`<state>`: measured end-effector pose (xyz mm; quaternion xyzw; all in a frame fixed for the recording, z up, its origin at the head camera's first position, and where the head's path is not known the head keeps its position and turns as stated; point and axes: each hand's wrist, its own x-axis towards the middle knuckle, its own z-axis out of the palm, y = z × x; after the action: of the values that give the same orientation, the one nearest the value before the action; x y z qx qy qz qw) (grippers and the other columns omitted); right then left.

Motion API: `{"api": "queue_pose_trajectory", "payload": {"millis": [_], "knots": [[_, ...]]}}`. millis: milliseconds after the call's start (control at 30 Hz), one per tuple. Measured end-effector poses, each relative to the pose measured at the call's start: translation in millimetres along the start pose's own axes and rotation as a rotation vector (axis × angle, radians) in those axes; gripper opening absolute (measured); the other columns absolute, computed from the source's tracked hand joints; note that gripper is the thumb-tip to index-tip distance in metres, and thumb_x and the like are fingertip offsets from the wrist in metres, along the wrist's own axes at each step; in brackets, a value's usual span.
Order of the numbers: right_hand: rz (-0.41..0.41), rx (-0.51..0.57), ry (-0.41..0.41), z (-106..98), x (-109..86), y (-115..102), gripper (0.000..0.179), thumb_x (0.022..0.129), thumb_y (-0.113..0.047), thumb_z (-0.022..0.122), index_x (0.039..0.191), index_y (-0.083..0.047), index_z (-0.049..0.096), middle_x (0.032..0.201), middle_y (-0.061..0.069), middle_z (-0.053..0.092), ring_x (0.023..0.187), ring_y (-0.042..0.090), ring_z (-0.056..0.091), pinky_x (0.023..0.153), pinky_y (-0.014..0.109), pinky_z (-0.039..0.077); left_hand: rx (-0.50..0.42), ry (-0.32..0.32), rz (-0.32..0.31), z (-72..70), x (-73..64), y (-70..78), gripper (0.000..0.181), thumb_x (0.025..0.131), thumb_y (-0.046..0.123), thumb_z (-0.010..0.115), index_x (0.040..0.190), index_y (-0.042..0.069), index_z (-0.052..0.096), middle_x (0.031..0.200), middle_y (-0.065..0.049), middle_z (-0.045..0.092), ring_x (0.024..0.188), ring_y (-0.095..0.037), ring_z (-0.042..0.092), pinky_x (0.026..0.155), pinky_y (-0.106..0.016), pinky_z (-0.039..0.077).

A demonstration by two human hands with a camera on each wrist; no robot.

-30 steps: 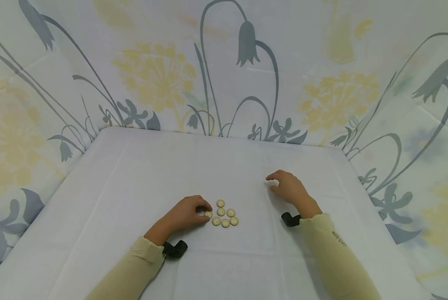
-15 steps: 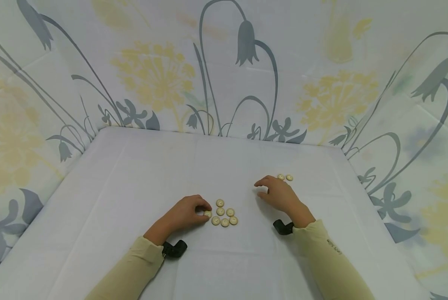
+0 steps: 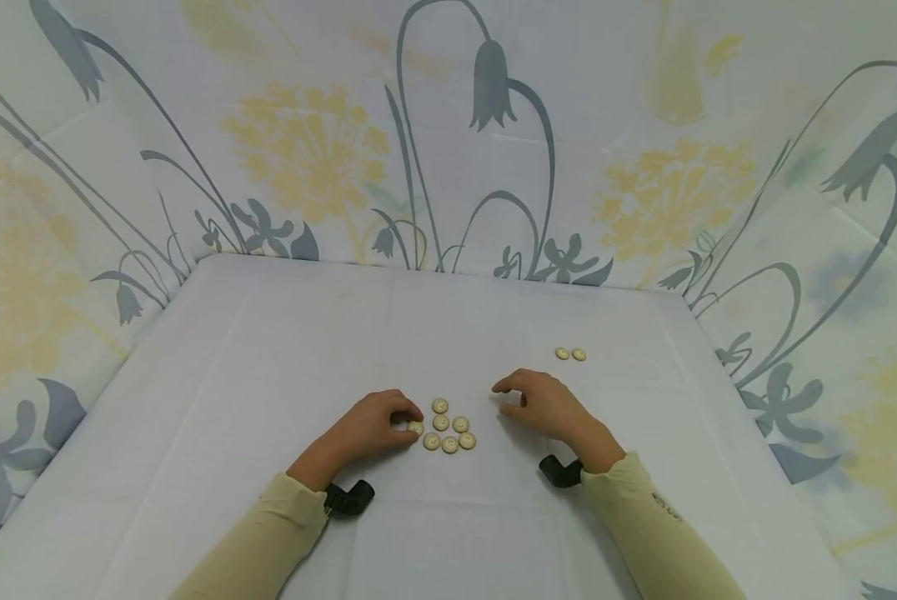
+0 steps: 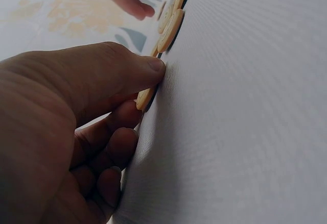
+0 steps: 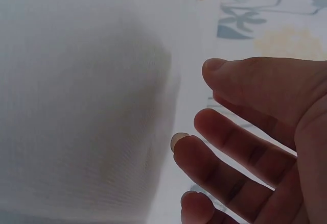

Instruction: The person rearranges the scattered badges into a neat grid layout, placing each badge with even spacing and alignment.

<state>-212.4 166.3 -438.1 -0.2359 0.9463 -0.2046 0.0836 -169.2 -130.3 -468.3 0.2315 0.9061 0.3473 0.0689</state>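
My left hand (image 3: pixel 373 425) pinches a round cream button (image 3: pixel 415 428) between thumb and fingers at the left end of a small group. In the left wrist view that button (image 4: pixel 144 99) shows its edge between thumb and fingers, down on the cloth. Right beside it lie several more cream buttons (image 3: pixel 450 444), flat and close together, with one (image 3: pixel 439 406) at the top of the group. To the right of the group hovers my right hand (image 3: pixel 546 404), its fingers loosely bent and nothing held. The right wrist view shows this hand (image 5: pixel 240 152) with thumb and fingers apart.
Two more buttons (image 3: pixel 571 354) lie side by side beyond the right hand. A white cloth (image 3: pixel 306 333) covers the table. Behind it and at both sides hangs a flower-patterned curtain (image 3: pixel 448 150). Each wrist carries a black camera mount (image 3: pixel 349 498).
My right hand has moved left and nearer, toward the button group, uncovering the two buttons at the far right. The left hand stays on its button.
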Motion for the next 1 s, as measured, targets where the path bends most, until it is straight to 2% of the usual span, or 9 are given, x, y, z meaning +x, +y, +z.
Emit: {"api": "queue_pose_trajectory", "payload": {"millis": [267, 567, 1000], "knots": [[-0.059, 0.05, -0.02, 5, -6.2, -11, 0.029, 0.084, -0.019, 0.074, 0.113, -0.017, 0.071, 0.103, -0.005, 0.067, 0.072, 0.007, 0.051, 0.067, 0.025, 0.044, -0.023, -0.007, -0.011, -0.7, -0.3, -0.6, 0.019, 0.085, 0.022, 0.074, 0.103, 0.015, 0.072, 0.098, 0.007, 0.065, 0.091, -0.008, 0.059, 0.083, -0.028, 0.049], [-0.116, 0.044, -0.05, 12, -11.3, -22, 0.028, 0.085, -0.02, 0.073, 0.113, -0.017, 0.071, 0.101, -0.006, 0.067, 0.067, 0.004, 0.05, 0.064, 0.022, 0.043, -0.021, -0.007, -0.006, -1.5, -0.3, 0.0, 0.019, 0.085, 0.021, 0.074, 0.103, 0.014, 0.072, 0.097, 0.007, 0.065, 0.091, -0.008, 0.059, 0.082, -0.027, 0.049], [-0.202, 0.011, -0.055, 20, -14.3, -36, 0.022, 0.086, -0.023, 0.073, 0.108, -0.02, 0.072, 0.097, -0.008, 0.067, 0.068, 0.002, 0.049, 0.065, 0.021, 0.043, -0.018, -0.009, -0.015, -1.9, 0.2, 1.4, 0.02, 0.085, 0.022, 0.074, 0.103, 0.014, 0.072, 0.097, 0.007, 0.065, 0.091, -0.008, 0.06, 0.083, -0.028, 0.05]]}}
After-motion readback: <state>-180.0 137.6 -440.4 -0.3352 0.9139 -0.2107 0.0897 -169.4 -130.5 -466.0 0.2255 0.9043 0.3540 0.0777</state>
